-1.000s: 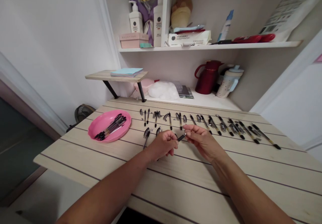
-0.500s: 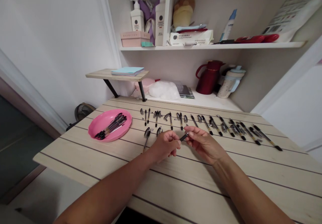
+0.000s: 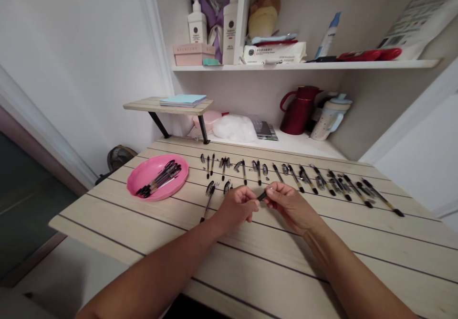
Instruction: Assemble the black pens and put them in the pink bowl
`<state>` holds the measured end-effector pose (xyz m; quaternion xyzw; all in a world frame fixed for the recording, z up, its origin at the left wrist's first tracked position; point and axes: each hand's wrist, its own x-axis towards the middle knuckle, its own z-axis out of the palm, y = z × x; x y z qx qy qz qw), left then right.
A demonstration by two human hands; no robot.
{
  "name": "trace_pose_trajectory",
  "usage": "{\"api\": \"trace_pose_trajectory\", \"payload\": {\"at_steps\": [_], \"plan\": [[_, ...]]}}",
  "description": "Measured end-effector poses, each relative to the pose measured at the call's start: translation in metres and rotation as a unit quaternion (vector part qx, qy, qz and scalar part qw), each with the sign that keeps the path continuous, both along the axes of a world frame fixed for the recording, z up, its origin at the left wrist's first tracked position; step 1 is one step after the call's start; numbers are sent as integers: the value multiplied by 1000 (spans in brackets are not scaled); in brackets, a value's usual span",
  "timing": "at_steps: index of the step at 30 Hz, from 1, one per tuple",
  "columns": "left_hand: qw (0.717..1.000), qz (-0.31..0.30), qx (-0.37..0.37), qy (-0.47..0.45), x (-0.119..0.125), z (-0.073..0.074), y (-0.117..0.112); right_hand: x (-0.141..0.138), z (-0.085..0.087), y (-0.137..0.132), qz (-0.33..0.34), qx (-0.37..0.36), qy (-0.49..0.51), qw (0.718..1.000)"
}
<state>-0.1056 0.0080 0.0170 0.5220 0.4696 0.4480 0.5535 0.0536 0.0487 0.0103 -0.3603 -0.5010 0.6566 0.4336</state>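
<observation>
Fingers of the right hand (image 3: 291, 208) had curled in slightly – both it and the left hand (image 3: 238, 208) pinched the black piece (image 3: 262, 196) between them, over the table (image 3: 272, 266) near the pens (image 3: 295, 178), its handling apparently unfinished.

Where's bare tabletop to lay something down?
Bare tabletop lies between the left forearm and right forearm; another patch lies right of the right forearm, on the pen row's near side. Crowded: that row, the pink bowl holding pens, and left of the left hand, where a pen lies.
</observation>
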Motion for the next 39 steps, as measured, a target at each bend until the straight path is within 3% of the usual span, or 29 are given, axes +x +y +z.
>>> {"api": "trace_pose_trajectory", "payload": {"at_steps": [6, 11, 17, 22, 27, 33, 36, 39], "plan": [[1000, -1, -9, 1, 0, 5, -2, -3, 4, -5, 32, -2, 55, 998], [1000, -5, -7, -4, -1, 2, 0, -7, 0, -4, -26, -9, 59, 998], [1000, -4, -7, 0, -1, 0, 2, -5, 1, -3, 16, -15, 89, 996], [1000, 11, 0, -12, -2, -2, 3, -6, 2, 1, -27, -25, 59, 998], [1000, 11, 8, -18, -3, -1, 4, -7, 6, 7, 34, -31, 82, 996], [998, 33, 12, -43, -5, -1, 7, -12, 8, 17, 9, -11, 35, 999], [998, 40, 11, -47, -6, -2, 9, -15, 9, 19, 46, -17, 65, 997], [998, 49, 14, -47, -7, -4, 10, -19, 6, 20, 30, -17, 86, 996]]}}
